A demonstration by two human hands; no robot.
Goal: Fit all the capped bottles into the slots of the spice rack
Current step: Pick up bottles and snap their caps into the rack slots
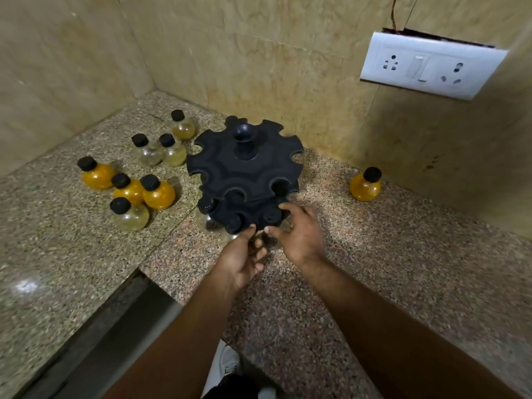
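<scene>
The black two-tier spice rack (244, 165) stands in the counter's corner. Its upper tier has empty slots. In the lower tier's front slots sit capped bottles (207, 206), seen mostly as black caps. My right hand (300, 237) has its index finger and thumb around one clear bottle (271, 218) at the lower tier's front. My left hand (244, 259) grips the lower tier's rim just beside it. Several loose bottles stand left of the rack: orange ones (158, 194) near me and pale clear ones (172, 152) behind. One orange bottle (365, 185) stands alone on the right.
Speckled granite counter (374, 269) meets tiled walls at the back and on both sides. A white socket panel (431, 64) hangs on the right wall. The counter's edge drops to a dark gap (115, 326) at the lower left, with my shoe (229, 361) below.
</scene>
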